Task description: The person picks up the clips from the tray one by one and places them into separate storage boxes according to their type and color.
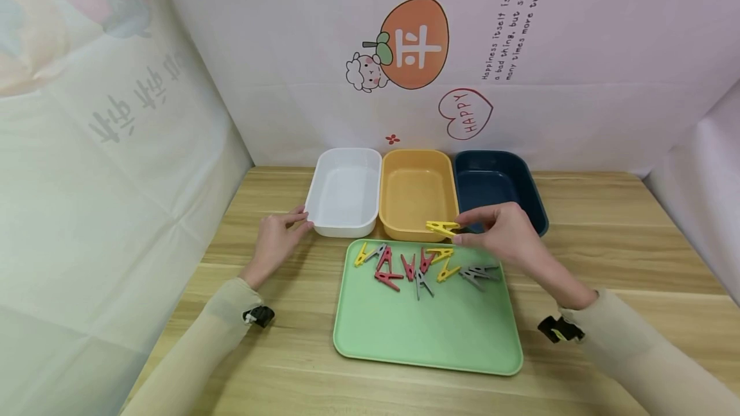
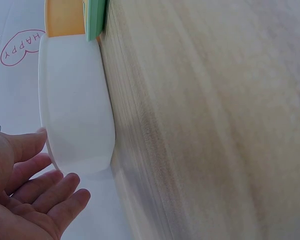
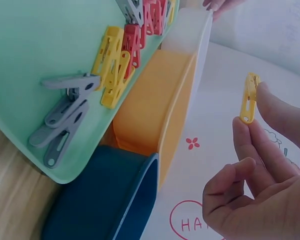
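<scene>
My right hand (image 1: 505,233) pinches a yellow clothespin (image 1: 442,228) between thumb and fingertips, above the near edge of the yellow bin (image 1: 388,201). In the right wrist view the same yellow clothespin (image 3: 248,97) stands out against the pale backdrop. At the white bin (image 1: 347,231), my left hand (image 1: 277,242) touches the near left corner with its fingertips, the fingers loosely bent. Below the bins lies a green tray (image 1: 422,332) carrying several red clothespins (image 1: 408,267), yellow clothespins (image 1: 448,271) and gray clothespins (image 1: 423,282), mostly along its far side.
A dark blue bin (image 1: 488,162) stands right of the yellow one, the three bins side by side against a printed white backdrop (image 1: 300,82). Everything rests on a wood-grain table (image 1: 277,352). A white sheet (image 1: 115,210) closes off the left side.
</scene>
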### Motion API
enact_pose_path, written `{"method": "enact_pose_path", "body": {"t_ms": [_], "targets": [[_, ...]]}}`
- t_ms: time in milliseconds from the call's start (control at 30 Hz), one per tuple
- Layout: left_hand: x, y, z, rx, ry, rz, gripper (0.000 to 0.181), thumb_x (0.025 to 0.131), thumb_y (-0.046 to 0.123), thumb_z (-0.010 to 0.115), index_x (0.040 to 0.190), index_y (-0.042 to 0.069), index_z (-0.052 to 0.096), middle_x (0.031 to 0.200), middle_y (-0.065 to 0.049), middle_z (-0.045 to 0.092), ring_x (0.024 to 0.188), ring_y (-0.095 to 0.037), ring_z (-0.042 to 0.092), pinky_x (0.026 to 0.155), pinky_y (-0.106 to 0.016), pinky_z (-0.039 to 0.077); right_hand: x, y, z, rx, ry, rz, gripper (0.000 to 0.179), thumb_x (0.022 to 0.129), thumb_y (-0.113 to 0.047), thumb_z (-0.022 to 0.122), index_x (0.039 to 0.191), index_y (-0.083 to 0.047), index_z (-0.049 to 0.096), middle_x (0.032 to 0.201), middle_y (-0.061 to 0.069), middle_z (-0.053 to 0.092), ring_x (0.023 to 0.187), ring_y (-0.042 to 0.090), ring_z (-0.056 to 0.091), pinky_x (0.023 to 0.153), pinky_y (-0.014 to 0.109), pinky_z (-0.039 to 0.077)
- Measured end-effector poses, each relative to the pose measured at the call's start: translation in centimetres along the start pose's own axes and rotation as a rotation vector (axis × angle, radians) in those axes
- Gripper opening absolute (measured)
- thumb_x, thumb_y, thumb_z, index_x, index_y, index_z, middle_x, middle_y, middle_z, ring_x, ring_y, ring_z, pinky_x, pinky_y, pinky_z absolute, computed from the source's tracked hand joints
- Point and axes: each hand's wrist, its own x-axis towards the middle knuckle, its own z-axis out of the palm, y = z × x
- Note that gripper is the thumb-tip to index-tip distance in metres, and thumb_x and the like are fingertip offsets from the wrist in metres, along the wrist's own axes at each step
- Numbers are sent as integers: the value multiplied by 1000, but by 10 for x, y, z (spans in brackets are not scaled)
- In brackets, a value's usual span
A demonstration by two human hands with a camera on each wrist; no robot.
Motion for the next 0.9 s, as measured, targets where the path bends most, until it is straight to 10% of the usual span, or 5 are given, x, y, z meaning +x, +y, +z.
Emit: {"method": "enact_pose_path", "body": {"t_ms": [367, 900], "targets": [[2, 0, 0, 8, -13, -22, 28, 95, 14, 81, 113, -7, 77, 130, -19, 69, 122, -40, 64, 98, -52, 55, 22, -4, 1, -26, 19, -2, 31, 88, -23, 89, 115, -8, 82, 74, 9, 58, 67, 28, 44, 53, 31, 28], [4, 0, -2, -18, -28, -42, 27, 94, 13, 82, 111, -7, 77, 129, -19, 69, 121, -40, 66, 98, -50, 55, 48, -3, 9, 22, 30, 46, 30, 90, -21, 88, 115, -6, 81, 116, 14, 75, 86, 29, 52, 61, 32, 44]]}}
